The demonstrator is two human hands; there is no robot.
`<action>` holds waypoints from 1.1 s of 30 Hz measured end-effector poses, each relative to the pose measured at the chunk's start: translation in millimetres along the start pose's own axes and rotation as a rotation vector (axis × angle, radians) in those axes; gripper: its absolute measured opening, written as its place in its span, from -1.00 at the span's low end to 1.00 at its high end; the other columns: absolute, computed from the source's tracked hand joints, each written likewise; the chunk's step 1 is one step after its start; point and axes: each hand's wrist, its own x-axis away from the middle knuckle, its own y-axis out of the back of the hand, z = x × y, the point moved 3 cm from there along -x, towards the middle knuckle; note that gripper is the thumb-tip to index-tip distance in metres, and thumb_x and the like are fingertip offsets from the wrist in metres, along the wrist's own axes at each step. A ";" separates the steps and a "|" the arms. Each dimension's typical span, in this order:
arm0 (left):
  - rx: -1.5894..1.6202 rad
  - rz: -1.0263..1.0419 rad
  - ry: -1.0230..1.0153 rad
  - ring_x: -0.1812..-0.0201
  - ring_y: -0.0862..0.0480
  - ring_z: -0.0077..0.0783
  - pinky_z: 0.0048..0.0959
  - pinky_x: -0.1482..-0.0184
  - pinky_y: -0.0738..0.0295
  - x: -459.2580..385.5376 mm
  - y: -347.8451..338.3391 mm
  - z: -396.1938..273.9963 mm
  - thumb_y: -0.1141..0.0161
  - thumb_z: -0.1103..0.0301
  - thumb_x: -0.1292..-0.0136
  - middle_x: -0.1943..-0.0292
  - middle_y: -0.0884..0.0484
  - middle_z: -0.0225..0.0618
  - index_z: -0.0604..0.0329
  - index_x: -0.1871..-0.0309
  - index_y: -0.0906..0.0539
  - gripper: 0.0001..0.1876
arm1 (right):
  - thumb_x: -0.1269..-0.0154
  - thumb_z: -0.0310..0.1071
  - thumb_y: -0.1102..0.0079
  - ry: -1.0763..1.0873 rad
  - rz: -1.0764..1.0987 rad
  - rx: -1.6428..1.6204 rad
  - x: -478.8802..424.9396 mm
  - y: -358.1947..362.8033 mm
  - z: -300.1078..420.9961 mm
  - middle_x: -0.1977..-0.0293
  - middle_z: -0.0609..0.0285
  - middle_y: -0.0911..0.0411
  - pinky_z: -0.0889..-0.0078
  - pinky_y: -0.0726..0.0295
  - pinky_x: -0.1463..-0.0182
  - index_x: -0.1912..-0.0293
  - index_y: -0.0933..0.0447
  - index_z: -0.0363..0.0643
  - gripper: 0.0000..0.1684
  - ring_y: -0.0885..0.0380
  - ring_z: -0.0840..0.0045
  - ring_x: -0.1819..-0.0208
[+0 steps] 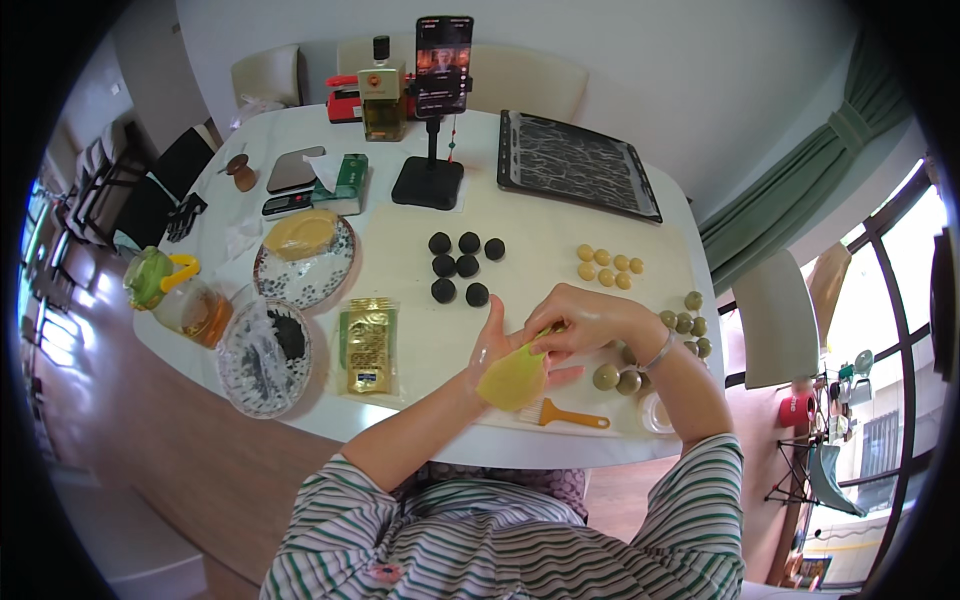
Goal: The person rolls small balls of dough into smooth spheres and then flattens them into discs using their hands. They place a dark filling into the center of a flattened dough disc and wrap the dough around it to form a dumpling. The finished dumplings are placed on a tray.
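My left hand is palm up with the thumb raised and fingers apart. Against its palm and wrist rests a thin yellow-green piece, soft-looking and rounded at its lower end; I cannot tell its material. My right hand pinches the upper end of this piece between thumb and fingers. Just beyond my left thumb sit several black balls. Several olive-brown balls lie beside and partly behind my right forearm. Small pale-yellow balls are grouped farther back. Below my hands lies a brush with an orange handle.
A clear cup stands by the right forearm. At left are a gold packet, a plate with wrapped yellow dough, a bowl of black dough and a lidded pitcher. Behind stand a phone and a baking tray.
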 end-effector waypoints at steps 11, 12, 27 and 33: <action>-0.230 -0.052 -0.375 -0.51 -0.17 -0.21 -0.26 -0.53 -0.01 1.9 -1.6 -45.6 0.46 -0.62 -0.21 -0.49 -0.21 -0.11 0.34 -0.51 -0.10 0.14 | -0.34 -0.39 -0.26 -0.067 -0.506 -0.424 22.4 2.5 -13.4 0.42 0.35 -0.57 0.63 -0.45 0.33 0.15 -0.63 -0.34 -0.81 -0.44 0.74 0.43; -0.223 0.006 -0.413 -0.52 -0.15 -0.22 -0.25 -0.54 0.01 5.4 -5.7 -49.2 0.45 -0.60 -0.24 -0.50 -0.18 -0.10 0.33 -0.51 -0.10 0.12 | -0.34 -0.40 -0.27 -0.105 -0.592 -0.427 25.3 -1.3 -11.4 0.41 0.36 -0.56 0.63 -0.45 0.33 0.14 -0.62 -0.33 -0.81 -0.43 0.74 0.43; -0.267 0.020 -0.508 -0.48 -0.25 -0.13 -0.16 -0.52 -0.10 0.7 -7.4 -41.1 0.41 -0.21 -0.52 -0.44 -0.27 0.00 0.32 -0.44 -0.21 -0.24 | -0.21 -0.42 -0.33 0.038 -1.299 0.352 33.3 -44.4 -22.6 0.51 0.20 -0.47 0.36 -0.41 0.45 0.20 -0.64 -0.14 -0.86 -0.44 0.36 0.53; -0.161 0.003 -0.506 -0.47 -0.28 -0.11 -0.15 -0.50 -0.16 0.0 1.1 -47.1 0.34 -0.14 -0.54 -0.41 -0.32 0.00 0.34 -0.40 -0.26 -0.31 | -0.15 -0.41 -0.31 0.090 -1.368 0.818 26.1 -54.8 -16.3 0.55 0.32 -0.33 0.37 -0.29 0.45 0.12 -0.62 -0.02 -0.75 -0.39 0.49 0.53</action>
